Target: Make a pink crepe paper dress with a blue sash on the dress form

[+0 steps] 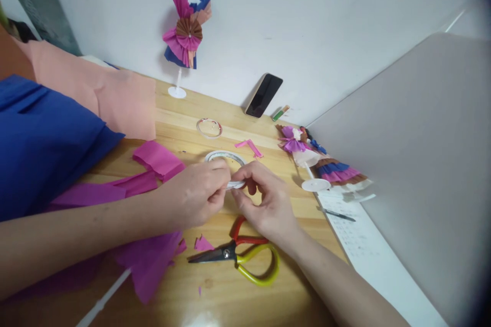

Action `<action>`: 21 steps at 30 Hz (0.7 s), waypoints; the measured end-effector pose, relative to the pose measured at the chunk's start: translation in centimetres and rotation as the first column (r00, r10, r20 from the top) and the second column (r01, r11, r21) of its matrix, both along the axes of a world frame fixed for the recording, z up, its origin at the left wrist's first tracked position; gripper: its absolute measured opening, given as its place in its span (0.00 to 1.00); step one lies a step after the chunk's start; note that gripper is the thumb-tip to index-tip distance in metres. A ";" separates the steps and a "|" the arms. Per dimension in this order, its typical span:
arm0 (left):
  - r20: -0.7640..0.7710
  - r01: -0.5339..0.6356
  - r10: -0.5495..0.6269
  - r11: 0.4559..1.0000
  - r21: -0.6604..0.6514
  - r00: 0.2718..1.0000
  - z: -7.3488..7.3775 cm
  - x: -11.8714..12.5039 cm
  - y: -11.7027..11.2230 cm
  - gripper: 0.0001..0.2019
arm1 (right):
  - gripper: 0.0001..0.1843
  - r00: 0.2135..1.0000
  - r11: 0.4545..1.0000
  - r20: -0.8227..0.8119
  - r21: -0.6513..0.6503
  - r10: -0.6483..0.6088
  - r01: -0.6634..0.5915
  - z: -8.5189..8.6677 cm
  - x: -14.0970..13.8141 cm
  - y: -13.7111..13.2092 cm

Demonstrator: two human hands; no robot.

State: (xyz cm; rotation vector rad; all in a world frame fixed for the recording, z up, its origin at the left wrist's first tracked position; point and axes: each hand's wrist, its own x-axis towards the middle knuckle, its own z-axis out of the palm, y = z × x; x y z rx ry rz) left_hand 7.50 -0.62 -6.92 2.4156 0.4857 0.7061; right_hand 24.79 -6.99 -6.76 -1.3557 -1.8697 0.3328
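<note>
Both hands meet over a white roll of tape [225, 155] near the middle of the wooden table. My right hand [264, 199] grips the roll's near right rim between thumb and fingers. My left hand [201, 191] is closed in a pinch at the roll's near edge; what its fingertips hold is hidden. Just below the hands lie scissors [226, 253] with one red and one yellow-green handle. Magenta crepe paper [159, 159] spreads beneath and beside my left forearm, with small scraps [203, 243] by the scissor blades.
Blue paper [46, 138] and peach paper [126, 104] lie left. A paper-dressed figure on a stand [184, 36] and a phone [264, 94] are by the wall. More paper-dressed figures [295, 140], a pen [339, 214] and a printed sheet [368, 235] are right. A white stick [103, 301] lies lower left.
</note>
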 end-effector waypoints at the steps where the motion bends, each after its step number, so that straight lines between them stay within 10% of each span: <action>1: -0.012 -0.004 0.004 1.000 0.019 1.000 0.0 0.0 -0.1 0.12 | 0.08 1.000 1.000 -0.001 -0.003 -0.011 0.011 0.0 -0.1 0.0; 10: -0.268 0.025 0.062 0.950 0.310 0.962 -1.0 0.5 -0.8 0.10 | 0.09 0.981 0.992 -0.185 -0.124 -0.061 0.038 -1.2 -0.6 0.1; 21: -0.137 -0.106 0.117 0.991 0.087 0.984 0.9 0.0 0.1 0.11 | 0.10 0.990 0.991 -0.085 0.077 0.116 -0.110 -0.9 0.5 0.3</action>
